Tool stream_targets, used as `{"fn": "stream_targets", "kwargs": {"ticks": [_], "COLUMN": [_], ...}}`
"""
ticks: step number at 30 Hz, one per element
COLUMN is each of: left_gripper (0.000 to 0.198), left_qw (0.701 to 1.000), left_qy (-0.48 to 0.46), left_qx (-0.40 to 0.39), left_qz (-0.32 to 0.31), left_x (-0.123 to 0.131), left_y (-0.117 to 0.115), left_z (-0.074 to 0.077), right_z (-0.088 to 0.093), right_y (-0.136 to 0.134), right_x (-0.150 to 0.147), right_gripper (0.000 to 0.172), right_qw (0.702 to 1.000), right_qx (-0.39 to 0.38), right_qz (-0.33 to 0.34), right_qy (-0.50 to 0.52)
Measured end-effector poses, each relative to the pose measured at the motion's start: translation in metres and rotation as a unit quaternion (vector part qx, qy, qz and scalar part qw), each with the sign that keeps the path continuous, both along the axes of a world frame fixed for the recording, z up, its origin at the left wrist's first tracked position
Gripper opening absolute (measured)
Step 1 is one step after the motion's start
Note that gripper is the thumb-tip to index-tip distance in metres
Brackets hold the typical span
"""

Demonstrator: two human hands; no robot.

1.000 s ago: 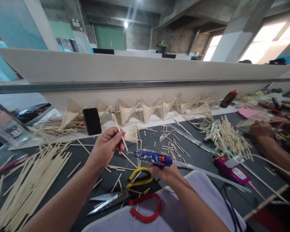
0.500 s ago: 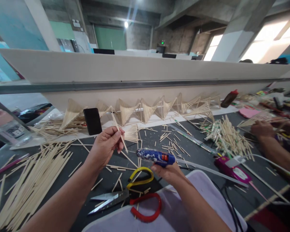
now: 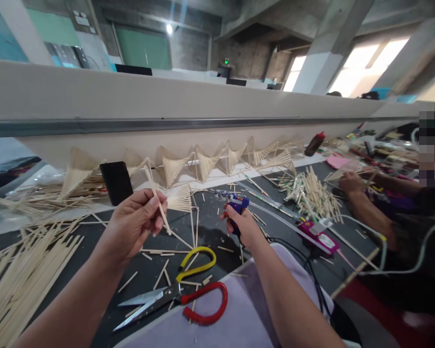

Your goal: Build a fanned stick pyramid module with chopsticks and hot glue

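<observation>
So the thin wooden stick point(image 3: 165, 221) is up off the table in the middle of the scene, pinched between thumb and fingertips of our left hand point(image 3: 132, 222), which is closed on it around mid-length. The stick tilts, top end leaning far-left. We'd guess it weighs next to nothing, is stiff along its length but snaps easily, and rolls between the fingers. A light pinch near the middle looks right to us, with both ends left free.

Just right of it, our right hand point(image 3: 242, 226) is wrapped shut around the grip of the blue glue gun point(image 3: 238, 203), nozzle pointing left toward the stick and apart from it. The tip is probably hot, so we'd keep our fingers back.

Below the hands, scissors point(image 3: 188, 290) with one yellow and one red handle lie on the dark table point(image 3: 217, 232) among offcuts. Near left is a big pile of loose sticks point(image 3: 21, 275). Along the far wall stand fan-shaped stick frames point(image 3: 203, 162) and a black phone point(image 3: 116, 182), which look easy to bump. To the right, a co-worker's hand point(image 3: 351, 183) works near a pink glue gun point(image 3: 317, 237), whose cords trail close to our right arm.
</observation>
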State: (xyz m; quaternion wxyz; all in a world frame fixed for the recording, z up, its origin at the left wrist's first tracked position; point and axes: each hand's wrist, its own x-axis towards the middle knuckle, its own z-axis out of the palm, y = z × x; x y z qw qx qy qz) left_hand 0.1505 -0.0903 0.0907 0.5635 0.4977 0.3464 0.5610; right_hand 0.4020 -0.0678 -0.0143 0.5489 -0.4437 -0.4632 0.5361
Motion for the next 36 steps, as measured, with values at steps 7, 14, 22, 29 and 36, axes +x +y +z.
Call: {"fn": "stream_targets", "kwargs": {"ticks": [7,14,22,29,36], "left_gripper": [0.014,0.016,0.013,0.019,0.024], "left_qw": [1.000,0.999,0.999,0.991,0.972], "left_qy": [0.011,0.040,0.043,0.135,0.235], "left_qx": [-0.005,-0.016,-0.010,-0.012,-0.022], "left_qz": [-0.018,-0.025,-0.008,-0.014,0.000], "left_x": [0.000,-0.013,-0.005,0.007,0.011], "left_y": [-0.004,0.003,0.005,0.006,0.008], "left_z": [0.004,0.007,-0.001,-0.018,-0.026], "right_z": [-0.012,-0.006,0.029,0.051,0.069], "right_y": [0.031,0.054,0.021,0.000,0.019], "right_x": [-0.002,0.021,0.005,-0.068,-0.065], "right_gripper": [0.021,0.019,0.017,0.023,0.020], "right_qw": [0.990,0.974,0.933,0.981,0.940], "right_qx": [-0.140,-0.192,0.023,0.043,0.066], "right_qz": [-0.011,-0.015,-0.112,0.147,0.277], "right_qy": [0.007,-0.117,-0.342,-0.117,-0.187]}}
